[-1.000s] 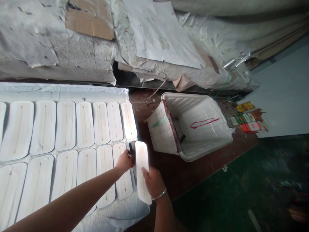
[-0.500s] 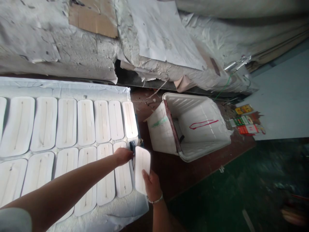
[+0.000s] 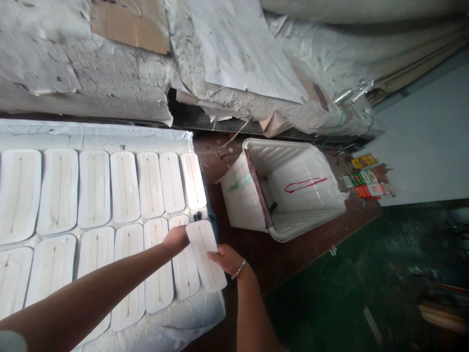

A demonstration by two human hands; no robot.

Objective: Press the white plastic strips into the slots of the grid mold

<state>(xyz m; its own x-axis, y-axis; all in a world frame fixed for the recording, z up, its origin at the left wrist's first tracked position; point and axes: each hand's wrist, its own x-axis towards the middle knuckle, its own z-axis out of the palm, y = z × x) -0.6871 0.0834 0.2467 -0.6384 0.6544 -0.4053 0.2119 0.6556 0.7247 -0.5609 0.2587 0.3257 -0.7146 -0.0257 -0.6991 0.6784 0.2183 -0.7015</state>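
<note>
My right hand (image 3: 227, 259), with a bracelet at the wrist, grips the lower right edge of a white rounded panel (image 3: 205, 254) that has a dark line down its middle. The panel is tilted over the table's right edge. At its upper left edge is my left hand (image 3: 178, 238), whose fingertips are hidden behind the panel, so its hold cannot be made out. Similar panels (image 3: 94, 188) lie in two rows on the white-covered table (image 3: 110, 139). A small dark object (image 3: 198, 215) shows just above the held panel.
A large white bin (image 3: 242, 195) with a red mark inside stands right of the table. Colourful boxes (image 3: 370, 190) lie on the floor beyond it. Along the back runs a ledge (image 3: 120, 73) covered in worn white sheets and cardboard.
The held panel has moved left and tilted, its top now beside my left hand. My right hand has turned and risen slightly. My left hand has shifted a little left.
</note>
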